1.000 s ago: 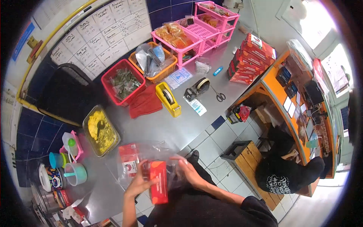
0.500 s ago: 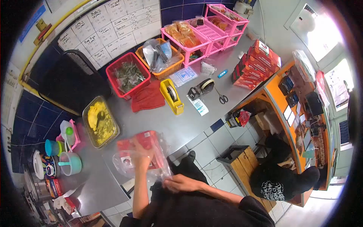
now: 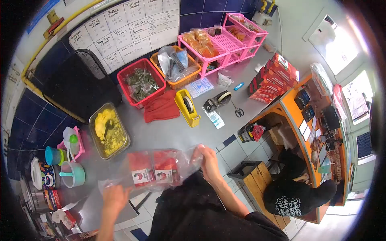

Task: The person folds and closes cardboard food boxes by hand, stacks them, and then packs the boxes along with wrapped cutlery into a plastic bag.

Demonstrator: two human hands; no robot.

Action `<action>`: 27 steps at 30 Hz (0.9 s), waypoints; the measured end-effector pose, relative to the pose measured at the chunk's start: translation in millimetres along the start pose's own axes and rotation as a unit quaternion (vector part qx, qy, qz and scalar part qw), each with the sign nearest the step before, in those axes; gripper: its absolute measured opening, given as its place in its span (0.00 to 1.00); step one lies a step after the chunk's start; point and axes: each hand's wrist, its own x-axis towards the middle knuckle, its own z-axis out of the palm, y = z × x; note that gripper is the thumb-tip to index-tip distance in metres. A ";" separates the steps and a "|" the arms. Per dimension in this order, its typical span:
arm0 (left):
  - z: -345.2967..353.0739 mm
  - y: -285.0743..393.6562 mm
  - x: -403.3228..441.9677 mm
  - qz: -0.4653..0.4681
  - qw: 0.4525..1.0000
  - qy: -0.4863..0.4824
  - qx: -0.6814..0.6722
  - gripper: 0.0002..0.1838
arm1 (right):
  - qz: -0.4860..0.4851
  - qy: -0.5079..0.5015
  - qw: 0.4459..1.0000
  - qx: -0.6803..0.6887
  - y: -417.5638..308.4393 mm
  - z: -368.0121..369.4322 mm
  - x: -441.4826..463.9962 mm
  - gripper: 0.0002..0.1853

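Two red boxes with white labels, the left one (image 3: pixel 139 166) and the right one (image 3: pixel 165 165), lie side by side inside a clear plastic bag (image 3: pixel 184 162) at the steel table's near edge. My left hand (image 3: pixel 115 197), blurred, is at the bag's left end; its fingers are smeared by motion. At the bag's upper right corner, my right hand (image 3: pixel 207 158) has its fingers closed on the plastic. Beyond the bag are a yellow tape dispenser (image 3: pixel 187 108), a red cloth (image 3: pixel 161 106) and a glass tray of yellow food (image 3: pixel 109 130).
Behind stand a red basket (image 3: pixel 141 82), an orange basket (image 3: pixel 175 67) and pink racks (image 3: pixel 205 60). A black tape dispenser (image 3: pixel 217 101), scissors (image 3: pixel 238 110) and stacked red boxes (image 3: pixel 273 78) lie rightward. Cups (image 3: pixel 73 174) stand left. Another person (image 3: pixel 297 195) sits at right.
The single red box that was in my left hand is now in the bag beside the other. My left hand has come out and moved left; my right hand has moved up with the bag's edge.
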 end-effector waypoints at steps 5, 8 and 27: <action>-81.9 31.3 16.3 0.151 0.980 0.010 0.126 0.29 | -0.087 -0.004 0.996 -0.002 -44.6 39.5 54.3 0.12; -121.9 59.4 22.2 0.286 0.933 0.169 0.137 0.28 | -0.089 -0.064 0.994 -0.016 -95.5 56.1 51.6 0.13; 181.3 42.5 122.2 -0.046 0.660 0.024 -0.750 0.42 | 0.016 -0.240 0.970 -0.044 -83.4 11.3 -6.2 0.10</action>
